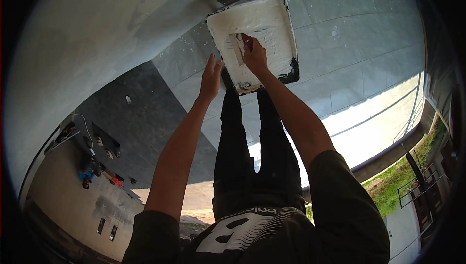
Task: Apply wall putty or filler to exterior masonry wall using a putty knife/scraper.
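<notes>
A black rectangular tub (pixel 294 70) full of white plaster paste (pixel 255 15) is in front of my legs, with smears along its rim. My right hand (pixel 257 60) is closed round the dark reddish handle of a plastering trowel (pixel 239 53). The trowel's flat blade, coated in white, lies on the paste near the middle of the tub. Beside the tub's left edge, my left hand (pixel 210 82) is held with its fingers stretched out and nothing in it. Whether it touches the rim, I cannot tell.
A grey-white wall (pixel 87 31) rises along the left. Large grey tiles (pixel 349 45) with white specks cover the floor, bordering a darker floor area (pixel 141 104). A person (pixel 87 179) is far off at lower left. A low ledge (pixel 369 169) and grass lie at right.
</notes>
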